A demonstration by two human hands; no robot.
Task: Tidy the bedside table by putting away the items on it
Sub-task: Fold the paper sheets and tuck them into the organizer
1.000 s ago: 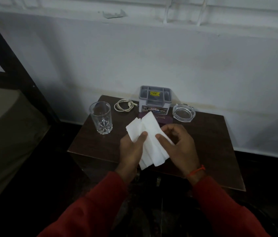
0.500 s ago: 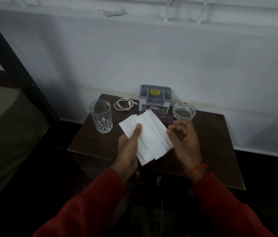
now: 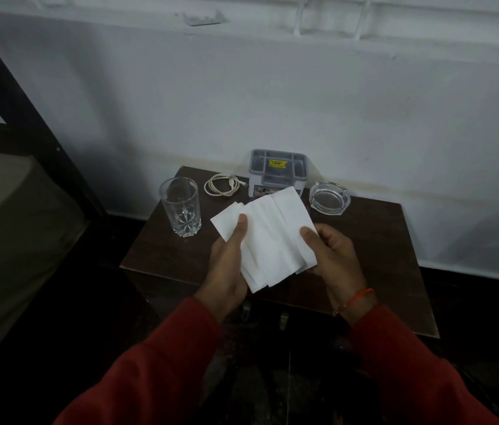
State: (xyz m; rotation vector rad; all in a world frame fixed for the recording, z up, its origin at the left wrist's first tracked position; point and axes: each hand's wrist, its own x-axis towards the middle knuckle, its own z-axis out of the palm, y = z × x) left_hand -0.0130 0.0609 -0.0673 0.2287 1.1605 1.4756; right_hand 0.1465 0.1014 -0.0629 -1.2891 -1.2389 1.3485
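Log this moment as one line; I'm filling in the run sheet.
step: squaring napkins | left hand: grips napkin stack | right hand: grips stack's right edge | on table: glass, cable, organizer, ashtray

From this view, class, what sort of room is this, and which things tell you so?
Probably a bedroom or a guest room: a small table stands against the wall beside what looks like a bed, and it holds a glass, a cable and an ashtray.

A white wall (image 3: 272, 102) rises behind the scene. At the left stands a bed (image 3: 6, 240) with a dark frame post (image 3: 27, 111). The floor (image 3: 58, 348) below is dark.
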